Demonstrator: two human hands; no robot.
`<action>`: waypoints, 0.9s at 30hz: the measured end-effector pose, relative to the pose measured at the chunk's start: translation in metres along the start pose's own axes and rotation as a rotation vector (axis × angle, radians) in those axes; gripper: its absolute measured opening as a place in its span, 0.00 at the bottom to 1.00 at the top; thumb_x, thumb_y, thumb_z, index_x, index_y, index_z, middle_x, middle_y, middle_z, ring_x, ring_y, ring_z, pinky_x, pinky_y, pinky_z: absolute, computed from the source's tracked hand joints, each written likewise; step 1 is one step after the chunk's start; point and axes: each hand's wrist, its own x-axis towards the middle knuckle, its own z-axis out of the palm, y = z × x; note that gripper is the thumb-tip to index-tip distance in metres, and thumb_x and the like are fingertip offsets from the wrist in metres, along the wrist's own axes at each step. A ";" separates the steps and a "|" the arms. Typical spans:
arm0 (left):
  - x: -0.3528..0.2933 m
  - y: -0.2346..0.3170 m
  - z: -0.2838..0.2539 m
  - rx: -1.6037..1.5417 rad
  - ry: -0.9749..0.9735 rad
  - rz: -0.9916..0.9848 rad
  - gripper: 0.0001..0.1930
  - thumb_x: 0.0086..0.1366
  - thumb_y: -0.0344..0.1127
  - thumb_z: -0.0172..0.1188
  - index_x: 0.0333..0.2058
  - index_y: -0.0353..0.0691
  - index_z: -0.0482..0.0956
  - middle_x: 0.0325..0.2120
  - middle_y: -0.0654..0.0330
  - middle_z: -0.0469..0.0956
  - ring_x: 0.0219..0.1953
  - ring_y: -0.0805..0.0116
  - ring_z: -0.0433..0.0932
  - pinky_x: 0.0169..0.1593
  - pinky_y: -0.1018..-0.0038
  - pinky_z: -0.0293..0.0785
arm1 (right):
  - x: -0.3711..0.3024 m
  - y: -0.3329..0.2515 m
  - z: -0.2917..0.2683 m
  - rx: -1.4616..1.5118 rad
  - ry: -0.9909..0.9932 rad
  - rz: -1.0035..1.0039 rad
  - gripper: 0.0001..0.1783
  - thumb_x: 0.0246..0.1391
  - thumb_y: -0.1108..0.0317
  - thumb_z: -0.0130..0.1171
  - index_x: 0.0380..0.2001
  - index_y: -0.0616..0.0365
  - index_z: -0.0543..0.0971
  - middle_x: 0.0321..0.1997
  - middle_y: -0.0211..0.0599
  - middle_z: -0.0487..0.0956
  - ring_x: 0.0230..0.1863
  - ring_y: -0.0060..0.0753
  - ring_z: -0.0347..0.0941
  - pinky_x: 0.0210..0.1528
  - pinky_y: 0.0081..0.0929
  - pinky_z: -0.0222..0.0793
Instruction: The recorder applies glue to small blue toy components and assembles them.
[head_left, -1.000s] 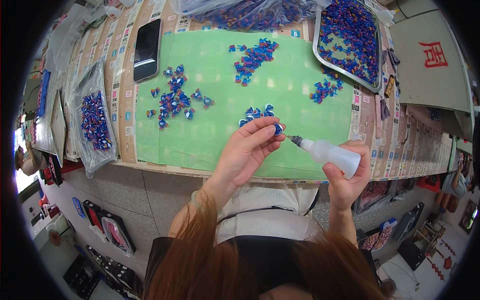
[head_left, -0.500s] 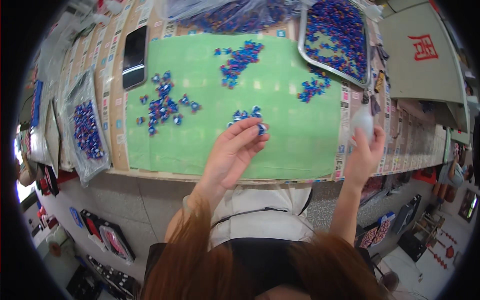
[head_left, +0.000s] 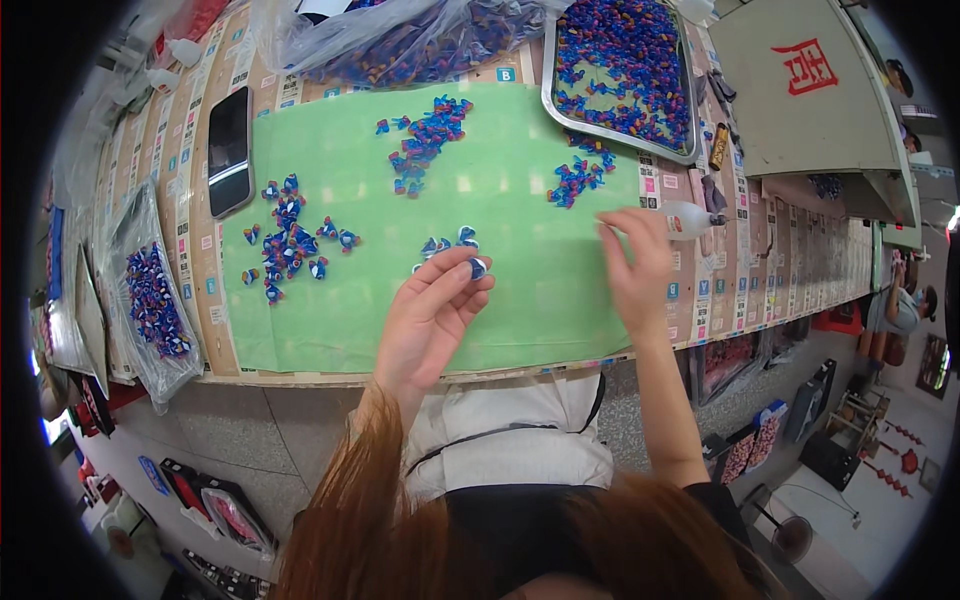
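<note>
My left hand (head_left: 425, 318) is above the near middle of a green mat (head_left: 545, 320), thumb and fingertips pinched on a small blue-and-white plastic piece (head_left: 477, 268). Just beyond those fingers lie a few similar blue-and-white pieces (head_left: 467, 236). Over the mat's right edge, my right hand (head_left: 640, 275) has its thumb and fingers apart and holds nothing. Right beside it, a translucent white squeeze bottle (head_left: 685, 220) with a dark tip lies on its side, its tip pointing right.
Piles of small blue pieces sit on the mat at left (head_left: 292, 245), far middle (head_left: 428, 140) and right (head_left: 578, 182). A metal tray (head_left: 620, 143) of parts stands far right, near a clear plastic bag (head_left: 400, 50). At left are a phone (head_left: 231, 150) and another bagged batch (head_left: 157, 300).
My right hand has let go of the bottle, laid it down and moved left toward the mat. My left hand still pinches the small piece. The whole view has shifted slightly.
</note>
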 end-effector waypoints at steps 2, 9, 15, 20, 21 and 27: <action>-0.002 -0.001 0.001 0.007 -0.004 0.007 0.10 0.56 0.27 0.50 0.38 0.36 0.69 0.34 0.59 0.73 0.35 0.72 0.72 0.39 0.79 0.69 | 0.011 -0.003 0.019 -0.022 -0.046 -0.051 0.07 0.38 0.77 0.56 0.26 0.60 0.74 0.30 0.38 0.70 0.32 0.37 0.64 0.36 0.26 0.61; -0.004 0.000 0.000 0.021 0.036 0.018 0.10 0.56 0.27 0.50 0.39 0.35 0.69 0.34 0.59 0.73 0.35 0.71 0.72 0.40 0.79 0.69 | 0.009 -0.014 0.030 0.245 -0.094 0.239 0.06 0.45 0.76 0.50 0.30 0.63 0.73 0.28 0.33 0.71 0.32 0.27 0.66 0.35 0.20 0.61; -0.001 -0.004 0.008 0.075 0.037 0.019 0.11 0.56 0.26 0.49 0.39 0.34 0.69 0.33 0.57 0.73 0.35 0.72 0.73 0.38 0.79 0.70 | -0.008 -0.061 0.012 0.922 -0.385 0.658 0.09 0.51 0.75 0.45 0.36 0.66 0.70 0.28 0.31 0.72 0.29 0.17 0.67 0.33 0.13 0.62; -0.002 -0.006 0.008 0.134 -0.020 0.042 0.11 0.56 0.26 0.50 0.39 0.33 0.69 0.31 0.59 0.73 0.34 0.72 0.73 0.37 0.80 0.69 | -0.011 -0.074 0.014 0.906 -0.388 0.587 0.06 0.48 0.77 0.48 0.32 0.65 0.70 0.28 0.31 0.72 0.31 0.18 0.68 0.33 0.14 0.63; -0.002 -0.006 0.009 0.134 -0.018 0.044 0.11 0.56 0.26 0.50 0.39 0.33 0.69 0.31 0.59 0.73 0.34 0.72 0.73 0.37 0.80 0.69 | -0.011 -0.074 0.014 0.908 -0.390 0.586 0.06 0.48 0.77 0.48 0.32 0.65 0.70 0.28 0.31 0.72 0.31 0.18 0.68 0.33 0.14 0.63; -0.004 -0.011 0.011 0.347 0.012 0.188 0.10 0.55 0.25 0.51 0.37 0.32 0.71 0.29 0.60 0.73 0.33 0.74 0.72 0.37 0.80 0.68 | -0.016 -0.077 0.020 0.790 -0.356 0.538 0.05 0.48 0.77 0.50 0.30 0.65 0.69 0.26 0.31 0.72 0.29 0.17 0.68 0.32 0.12 0.64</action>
